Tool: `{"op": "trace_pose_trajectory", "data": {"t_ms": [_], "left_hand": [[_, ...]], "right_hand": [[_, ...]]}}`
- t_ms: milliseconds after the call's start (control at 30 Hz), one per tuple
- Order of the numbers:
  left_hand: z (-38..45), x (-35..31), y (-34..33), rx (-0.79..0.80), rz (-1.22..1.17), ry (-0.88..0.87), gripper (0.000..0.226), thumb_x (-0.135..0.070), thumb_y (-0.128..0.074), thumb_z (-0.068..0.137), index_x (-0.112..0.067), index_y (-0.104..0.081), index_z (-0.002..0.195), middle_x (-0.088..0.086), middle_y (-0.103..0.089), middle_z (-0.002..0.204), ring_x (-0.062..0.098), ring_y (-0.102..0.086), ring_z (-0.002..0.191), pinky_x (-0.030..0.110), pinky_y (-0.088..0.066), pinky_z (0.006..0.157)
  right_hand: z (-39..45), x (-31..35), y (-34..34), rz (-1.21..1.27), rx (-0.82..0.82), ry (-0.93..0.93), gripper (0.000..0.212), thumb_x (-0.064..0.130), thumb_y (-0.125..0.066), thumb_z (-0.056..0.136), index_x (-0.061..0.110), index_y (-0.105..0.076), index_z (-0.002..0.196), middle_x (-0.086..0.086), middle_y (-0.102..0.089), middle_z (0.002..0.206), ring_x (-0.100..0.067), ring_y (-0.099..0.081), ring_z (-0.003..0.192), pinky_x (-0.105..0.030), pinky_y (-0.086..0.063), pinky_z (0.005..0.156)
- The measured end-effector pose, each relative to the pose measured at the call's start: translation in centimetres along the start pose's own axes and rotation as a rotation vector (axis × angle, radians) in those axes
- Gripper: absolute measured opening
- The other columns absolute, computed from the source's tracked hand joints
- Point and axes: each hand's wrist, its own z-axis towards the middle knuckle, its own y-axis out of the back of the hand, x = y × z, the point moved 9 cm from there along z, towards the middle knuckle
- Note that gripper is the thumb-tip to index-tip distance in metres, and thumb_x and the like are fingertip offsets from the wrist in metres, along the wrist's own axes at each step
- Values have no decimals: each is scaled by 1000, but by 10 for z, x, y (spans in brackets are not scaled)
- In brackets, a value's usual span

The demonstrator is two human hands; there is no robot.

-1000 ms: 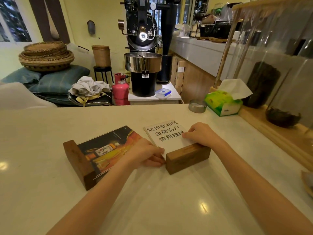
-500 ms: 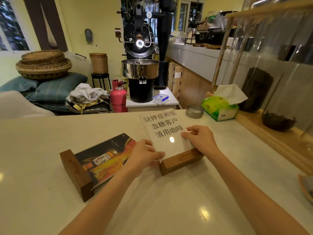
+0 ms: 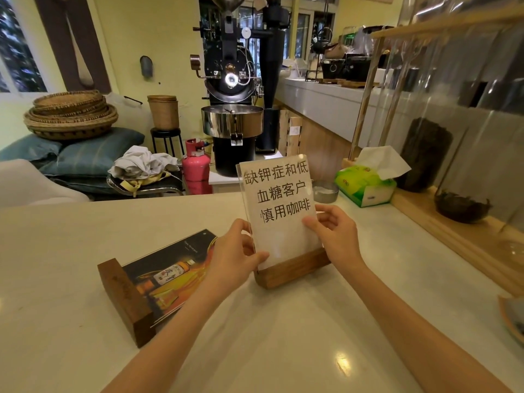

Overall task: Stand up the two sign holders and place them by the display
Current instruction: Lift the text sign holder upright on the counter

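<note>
A sign holder with white paper and black characters (image 3: pixel 279 199) stands upright on its wooden base at the middle of the pale counter (image 3: pixel 85 245). My left hand (image 3: pixel 234 252) grips its left edge and my right hand (image 3: pixel 336 232) grips its right edge, both low near the base. A second sign holder with a dark bottle picture (image 3: pixel 167 272) lies flat to the left, its wooden base turned toward me. A glass display with a wooden frame (image 3: pixel 442 217) runs along the counter's right side.
A green tissue box (image 3: pixel 365 185) and a small metal dish (image 3: pixel 324 191) sit behind the upright sign. Dark jars stand inside the display. A plate edge (image 3: pixel 513 319) shows at the far right. Beyond the counter are a black coffee roaster (image 3: pixel 234 109) and a pink gas cylinder (image 3: pixel 197 165).
The white sign holder has been tipped up from lying flat to standing upright, held by both hands. The picture sign holder has stayed flat.
</note>
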Motion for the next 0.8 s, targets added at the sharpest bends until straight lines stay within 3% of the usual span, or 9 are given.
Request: {"op": "trace_pose_trajectory", "data": {"t_ms": [133,267,333,533,800], "left_hand": [[-5,-10,-1,-25,108,-80,34,-12,-66,78,-19,-40,98,7,-67,103,19,-61,87,33,-55,79],[-8,-14,-4,3,197,-126,33,-15,-65,80,-18,-39,100,9,-66,109,20,-60,90,38,-55,82],[-10,-14,-7,28,219,-134,35,-15,-63,81,-14,-40,107,10,-64,112,20,-59,91,37,-54,82],[-15,-21,-14,74,267,-172,39,-14,-60,83,-13,-40,117,8,-59,126,16,-55,97,21,-45,76],[-19,-22,-17,80,314,-175,42,-15,-57,85,-13,-39,123,8,-54,133,22,-55,113,19,-41,79]], "right_hand": [[1,5,-1,36,62,17,25,19,-70,76,21,-56,97,-3,-67,100,-19,-65,93,-34,-56,79],[4,9,1,35,163,1,22,14,-70,75,18,-54,90,1,-68,90,-13,-67,85,-21,-57,63],[5,11,4,29,219,-17,22,11,-71,74,13,-54,88,-2,-69,89,-13,-68,82,-21,-57,60],[7,9,9,-20,323,-82,23,8,-72,71,6,-51,78,-4,-70,101,-24,-67,95,-44,-57,79],[5,14,14,-198,325,-88,31,17,-74,71,-2,-55,88,-1,-71,97,-20,-68,92,-37,-58,76]]}}
